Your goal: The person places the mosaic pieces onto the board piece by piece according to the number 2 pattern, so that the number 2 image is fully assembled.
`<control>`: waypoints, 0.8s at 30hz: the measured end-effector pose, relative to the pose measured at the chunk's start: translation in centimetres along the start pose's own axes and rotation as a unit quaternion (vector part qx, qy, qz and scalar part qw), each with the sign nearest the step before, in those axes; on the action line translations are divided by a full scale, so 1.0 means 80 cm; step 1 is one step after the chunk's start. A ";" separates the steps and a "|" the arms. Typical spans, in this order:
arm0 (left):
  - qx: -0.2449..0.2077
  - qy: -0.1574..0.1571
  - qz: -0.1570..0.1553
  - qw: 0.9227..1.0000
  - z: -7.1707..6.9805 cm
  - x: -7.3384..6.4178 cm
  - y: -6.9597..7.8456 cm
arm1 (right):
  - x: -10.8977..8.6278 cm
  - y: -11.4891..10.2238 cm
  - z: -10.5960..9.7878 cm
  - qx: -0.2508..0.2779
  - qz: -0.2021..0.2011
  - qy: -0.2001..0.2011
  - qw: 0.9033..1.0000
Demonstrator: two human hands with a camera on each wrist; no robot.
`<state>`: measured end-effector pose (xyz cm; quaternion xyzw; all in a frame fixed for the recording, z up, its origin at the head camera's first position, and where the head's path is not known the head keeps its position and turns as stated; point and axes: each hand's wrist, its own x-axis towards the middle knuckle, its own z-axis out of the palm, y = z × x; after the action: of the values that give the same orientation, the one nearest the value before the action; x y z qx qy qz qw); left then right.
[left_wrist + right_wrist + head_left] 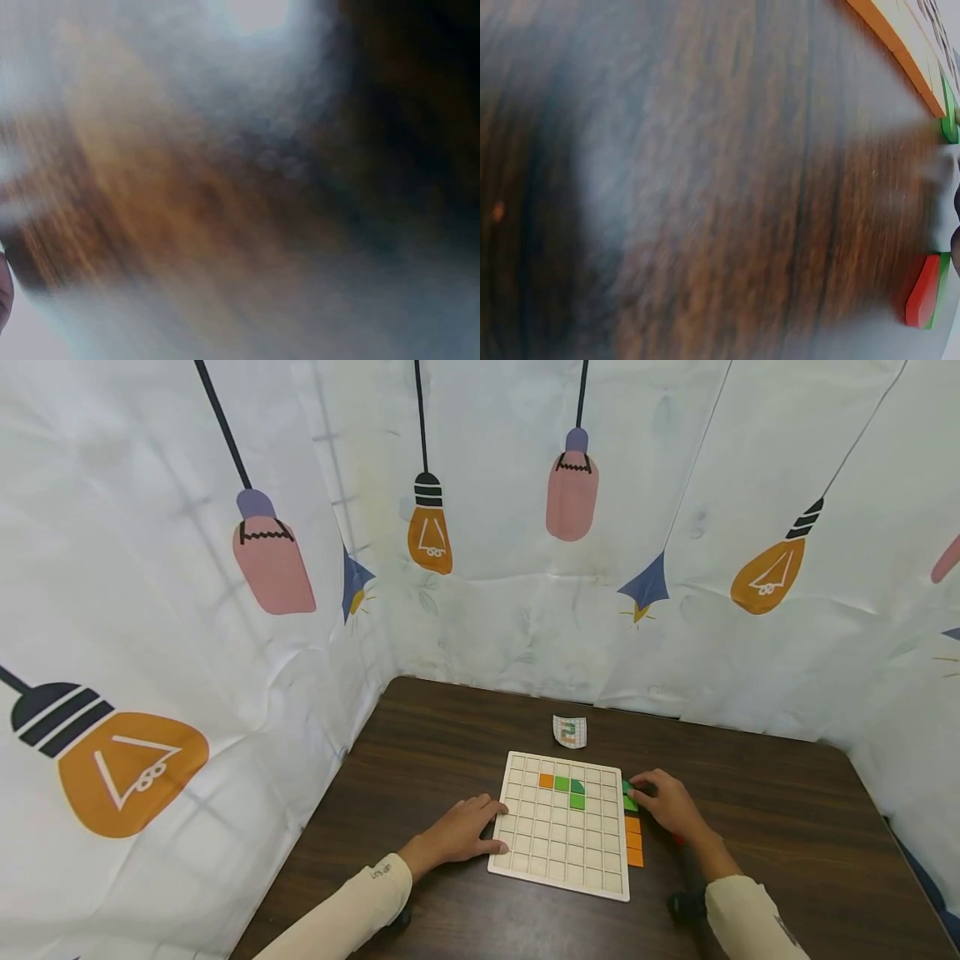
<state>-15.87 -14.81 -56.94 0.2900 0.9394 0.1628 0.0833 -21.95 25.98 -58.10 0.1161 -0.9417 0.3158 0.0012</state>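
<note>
The left hand (467,828) lies with thumb and fingers spread on the edge of the gridded board (555,852), gripping nothing. The right hand (666,806) has bent fingers at the loose green tiles (630,804); whether it pinches one I cannot tell. The board, bearing one orange square (547,781) and three green pieces (577,802), sits between the hands; a printed card (570,732) lies beyond them.

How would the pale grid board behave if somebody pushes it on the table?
The board looks flat and straight-edged, so probably stiff. Lying flat, it would likely slide rather than tip. The coloured tiles sitting in its grid squares might travel along.
</note>
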 end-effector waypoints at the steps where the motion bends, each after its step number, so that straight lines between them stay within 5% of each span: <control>1: 0.000 0.000 0.000 1.000 0.000 0.000 0.000 | 0.001 0.001 0.001 -0.002 0.002 -0.003 1.000; 24: -0.001 -0.003 -0.004 1.000 -0.001 0.001 0.001 | 0.012 0.000 -0.006 0.010 0.009 -0.037 0.999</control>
<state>-15.92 -14.76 -56.88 0.2861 0.9402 0.1628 0.0872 -22.92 26.06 -57.61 0.1193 -0.9388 0.3211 -0.0374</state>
